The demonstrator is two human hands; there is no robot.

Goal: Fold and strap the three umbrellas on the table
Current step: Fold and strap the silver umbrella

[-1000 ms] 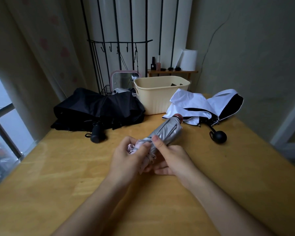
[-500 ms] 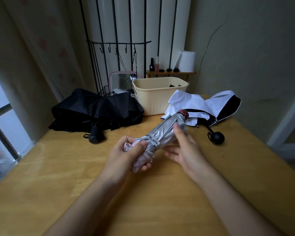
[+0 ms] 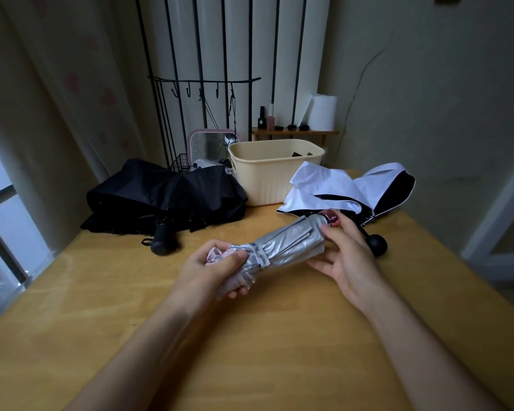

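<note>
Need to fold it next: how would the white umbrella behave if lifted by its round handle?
Probably floppy: the white umbrella lies in loose, unstrapped folds likely to droop. Its round black handle might roll on the table if nudged.

Forearms forward; left grip (image 3: 211,274) clenched, right grip (image 3: 350,256) pinching.

The place looks like a room in a home. A cream basket (image 3: 275,180) stands at the back of a wooden desk (image 3: 279,351). Behind the basket are a pink-framed mirror (image 3: 207,146), a hook rack (image 3: 205,81) and a small shelf (image 3: 294,132) with cosmetic bottles (image 3: 261,120) and a paper roll (image 3: 324,112). Far to the basket's left are a curtain (image 3: 57,84) and a window (image 3: 0,232).
</note>
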